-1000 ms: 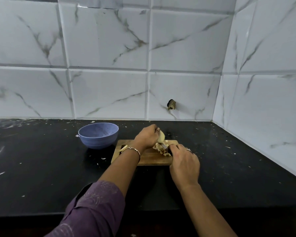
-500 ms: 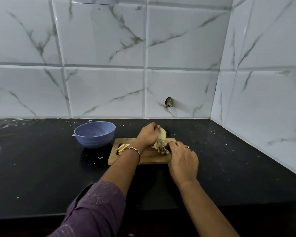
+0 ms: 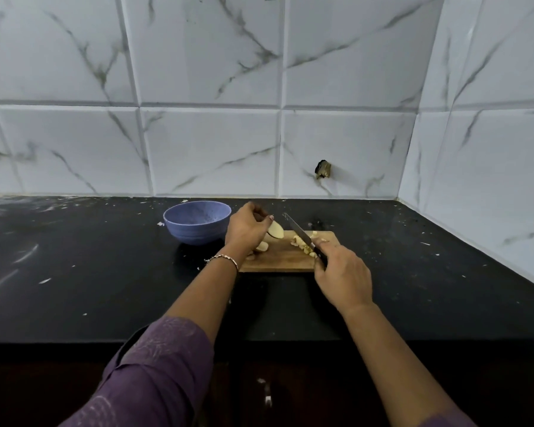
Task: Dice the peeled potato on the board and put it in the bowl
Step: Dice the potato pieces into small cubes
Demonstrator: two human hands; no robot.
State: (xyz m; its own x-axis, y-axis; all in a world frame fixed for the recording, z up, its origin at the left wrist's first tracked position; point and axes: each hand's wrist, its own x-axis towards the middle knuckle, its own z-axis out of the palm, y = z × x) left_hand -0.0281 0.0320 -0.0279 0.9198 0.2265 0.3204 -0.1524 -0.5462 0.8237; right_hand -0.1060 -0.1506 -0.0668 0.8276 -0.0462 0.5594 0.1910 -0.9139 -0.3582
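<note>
Where the view begins, nearest the camera, a purple sleeve covers the left arm at seven o'clock, and the right forearm comes in bare from five o'clock. Both reach across a black counter flecked with pale scraps.

The right hand sits at the four o'clock corner of a wooden cutting board. Its fingers are curled round the dark handle of a knife. The blade slants toward eleven o'clock, and its tip shows past the board's far edge. Beside the blade, around the board's two o'clock, lies a small heap of diced potato.

The left hand, with a thin bracelet on its wrist, is over the board's ten o'clock corner. Fingers and thumb pinch a peeled potato piece, which is tilted. I cannot tell whether its lower end touches the wood. A few pale slices lie on the board under that hand.

At ten o'clock of the board, just beside it, stands a blue-violet bowl whose inside shows faint specks. Farthest back rises a wall of white, grey-veined tiles, with a dark broken hole at the board's one o'clock.
</note>
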